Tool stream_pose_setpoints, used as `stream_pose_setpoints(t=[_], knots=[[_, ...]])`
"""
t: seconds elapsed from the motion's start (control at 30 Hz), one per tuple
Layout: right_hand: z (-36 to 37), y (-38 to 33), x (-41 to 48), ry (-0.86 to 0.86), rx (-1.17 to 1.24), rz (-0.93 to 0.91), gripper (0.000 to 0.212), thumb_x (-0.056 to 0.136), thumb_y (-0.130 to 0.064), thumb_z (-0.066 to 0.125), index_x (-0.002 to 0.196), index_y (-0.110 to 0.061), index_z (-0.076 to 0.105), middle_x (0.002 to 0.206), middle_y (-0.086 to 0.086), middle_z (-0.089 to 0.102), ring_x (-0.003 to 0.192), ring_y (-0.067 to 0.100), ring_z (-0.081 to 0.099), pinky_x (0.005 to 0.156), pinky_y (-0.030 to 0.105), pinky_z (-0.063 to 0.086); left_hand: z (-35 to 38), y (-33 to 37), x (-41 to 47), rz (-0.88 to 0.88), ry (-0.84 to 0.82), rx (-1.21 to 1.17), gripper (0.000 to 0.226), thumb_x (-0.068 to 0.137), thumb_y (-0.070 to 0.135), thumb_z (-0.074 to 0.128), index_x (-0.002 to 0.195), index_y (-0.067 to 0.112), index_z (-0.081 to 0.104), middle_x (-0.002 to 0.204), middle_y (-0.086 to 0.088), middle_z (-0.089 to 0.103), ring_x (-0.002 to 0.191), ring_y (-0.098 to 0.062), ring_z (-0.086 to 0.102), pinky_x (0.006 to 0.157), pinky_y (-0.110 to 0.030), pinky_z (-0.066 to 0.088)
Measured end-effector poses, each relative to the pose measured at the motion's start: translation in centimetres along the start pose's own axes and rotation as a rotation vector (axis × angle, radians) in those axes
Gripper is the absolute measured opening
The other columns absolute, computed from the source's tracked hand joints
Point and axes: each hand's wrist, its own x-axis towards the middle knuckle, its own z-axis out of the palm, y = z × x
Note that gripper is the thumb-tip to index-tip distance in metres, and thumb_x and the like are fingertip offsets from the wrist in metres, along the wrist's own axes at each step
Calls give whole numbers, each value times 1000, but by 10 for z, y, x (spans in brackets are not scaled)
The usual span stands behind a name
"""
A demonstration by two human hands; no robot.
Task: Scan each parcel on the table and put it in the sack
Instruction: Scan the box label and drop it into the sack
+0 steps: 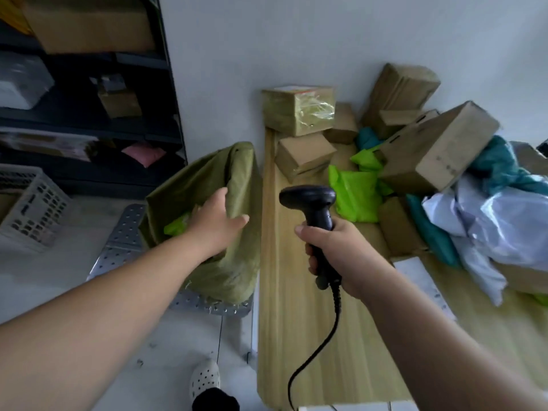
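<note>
Two grips, right grip (341, 253) clasping scanner (308, 198), left grip (216, 223) slack and empty over sack (234, 262)

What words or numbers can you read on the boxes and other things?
Nothing here can be read.
Taped box: its top label is too blurred.
Long box: dark marks, too blurred.
White sheet on the table: print too small.
Scanner: no writing shows.
</note>
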Motion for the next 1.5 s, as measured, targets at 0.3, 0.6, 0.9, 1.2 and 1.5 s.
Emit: stream_pose_setpoints(t=[0.3, 0.6, 0.9, 1.2, 1.5], knots=[[-154, 81, -71, 252, -195, 13, 8, 85, -4, 60, 88, -10, 56, 65, 6, 54, 40, 10, 50, 39, 20, 40, 139, 91, -80, 90, -190, 141, 78, 88, 45, 61, 151, 22, 20, 154, -5, 30, 137, -23, 36, 110, -35, 34], [-246, 163, -77, 409, -384, -51, 19, 84, -16, 64, 84, -33, 56, 68, -2, 62, 46, 6, 52, 44, 24, 41, 242, 117, -106, 102, -257, 257, 80, 88, 45, 61, 151, 21, 18, 156, -5, 27, 140, -22, 32, 109, -31, 30], [-257, 207, -49, 416, -335, -59, 19, 85, -21, 65, 84, -36, 53, 84, -2, 64, 66, 14, 59, 56, 26, 40, 301, 142, -48, 147, -248, 269, 78, 90, 37, 61, 152, 18, 18, 153, -7, 32, 135, -28, 38, 109, -34, 34], [-235, 207, -35, 255, -345, -83, 27, 86, -17, 63, 99, -39, 55, 87, -13, 64, 74, 6, 62, 57, 22, 46, 277, 85, -76, -13, -82, 403, 86, 74, 53, 70, 143, 16, 33, 133, -7, 53, 113, -28, 55, 84, -33, 47], [-213, 196, -27, 291, -298, -102, 28, 89, -25, 65, 115, -34, 57, 89, -18, 66, 80, -3, 61, 57, 17, 43, 236, 70, -92, 181, -215, 682, 89, 82, 40, 64, 152, 31, 10, 158, -6, 19, 144, -29, 14, 114, -38, 21]])
